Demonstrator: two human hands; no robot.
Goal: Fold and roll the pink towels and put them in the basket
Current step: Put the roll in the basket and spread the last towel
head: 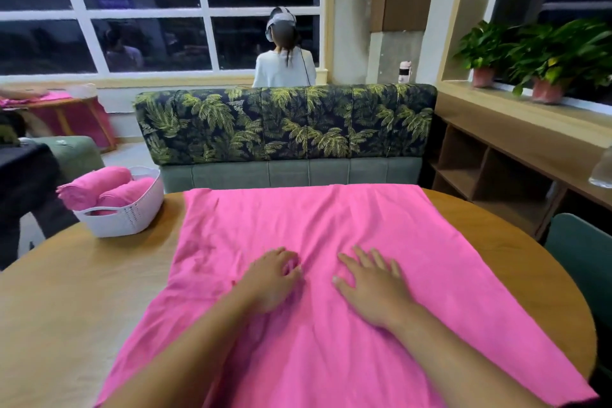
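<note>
Right hand (371, 285) lies flat on the pink towel (331, 219), palm down, fingers spread. Left hand (273, 278) is just beside it, fingers curled with tips on the cloth. Can't tell if a crease is pinched between them. Both sit mid-towel, toward the table's (66, 308) near edge.

Towel is spread open over the table's centre, from the near edge to the far edge. Its near end runs out of frame. Shallow wrinkles around the hands.

Handling, as a judgement: light, thin, limp, no stiffness. It will drape and bunch, and likely slide on the smooth wood. Best taken at the corners or along a side hem, both hands, so the fold line stays straight. A mid-panel grab just bunches it. The roll will need palm pressure to stay tight.

Room: bare wood both sides of the towel, more on the left. Right-hand towel corners sit at or over the table's edge, so a pull that way could drag it off. Green chair (583, 258) stands close by the right edge.

Basket (145, 209) is at the far-left edge, near the towel's far-left corner, not touching. Two rolled towels (109, 189) lie in it side by side, ends poking above the rim. Remaining space looks tight.

Palm-print sofa back (284, 122) stands just behind the far edge.
</note>
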